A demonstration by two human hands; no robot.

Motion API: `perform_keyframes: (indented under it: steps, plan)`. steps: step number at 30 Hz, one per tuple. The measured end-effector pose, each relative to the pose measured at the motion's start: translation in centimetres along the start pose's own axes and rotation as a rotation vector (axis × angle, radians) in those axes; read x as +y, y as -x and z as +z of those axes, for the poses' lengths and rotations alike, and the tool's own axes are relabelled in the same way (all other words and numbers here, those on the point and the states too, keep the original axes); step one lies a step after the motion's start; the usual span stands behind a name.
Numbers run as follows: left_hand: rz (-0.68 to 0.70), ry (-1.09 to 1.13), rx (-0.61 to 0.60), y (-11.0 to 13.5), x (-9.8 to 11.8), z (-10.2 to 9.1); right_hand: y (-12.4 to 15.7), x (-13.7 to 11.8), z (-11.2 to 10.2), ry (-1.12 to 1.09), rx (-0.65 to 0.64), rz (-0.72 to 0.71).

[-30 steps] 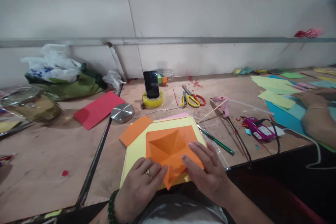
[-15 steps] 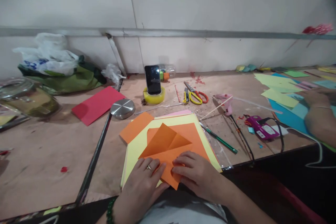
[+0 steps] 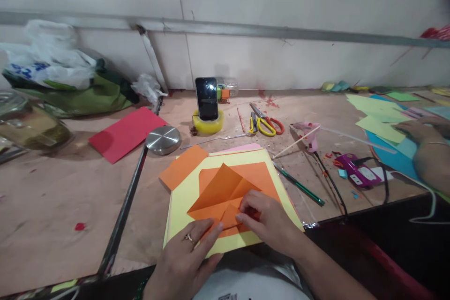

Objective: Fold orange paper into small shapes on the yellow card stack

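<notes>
Orange paper [image 3: 225, 190], left hand [image 3: 186, 255] pressing, right fingertips [image 3: 242, 215] pinching flap

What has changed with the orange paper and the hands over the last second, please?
The paper, an open hollow before, is now folded flat into a triangle, its near corner turned up. The right hand went from flat to fingers curled on that small flap; the left hand slid nearer, fingertips on the edge. The yellow sheet, phone and scissors stayed.

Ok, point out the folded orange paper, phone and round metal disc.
folded orange paper [image 3: 220, 187], head view, its upper flap.
phone [image 3: 206, 98], head view, middle of its screen.
round metal disc [image 3: 163, 139], head view, its centre.
</notes>
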State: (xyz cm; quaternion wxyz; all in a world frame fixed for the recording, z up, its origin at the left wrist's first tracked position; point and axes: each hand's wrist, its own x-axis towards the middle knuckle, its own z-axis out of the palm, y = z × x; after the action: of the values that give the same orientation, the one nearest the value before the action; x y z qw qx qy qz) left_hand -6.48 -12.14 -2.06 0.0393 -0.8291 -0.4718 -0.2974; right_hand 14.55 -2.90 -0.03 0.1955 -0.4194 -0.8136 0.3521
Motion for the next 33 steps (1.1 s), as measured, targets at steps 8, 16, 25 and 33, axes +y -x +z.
perform_keyframes:
  steps: [8,16,25,33]
  plan:
    - [0.014,-0.030,-0.002,0.0,-0.1,0.3,0.0,-0.1,0.7,0.139,0.014,-0.013]
    - [0.013,-0.032,-0.015,-0.4,0.0,0.0,-0.1,0.3,1.1,0.153,0.035,-0.012]
    - [0.026,-0.052,-0.020,-0.5,0.1,-0.1,-0.1,0.4,1.2,0.142,0.042,-0.002]
    - [0.032,-0.068,-0.034,-0.4,0.2,0.1,-0.1,0.5,1.3,0.156,0.043,-0.015]
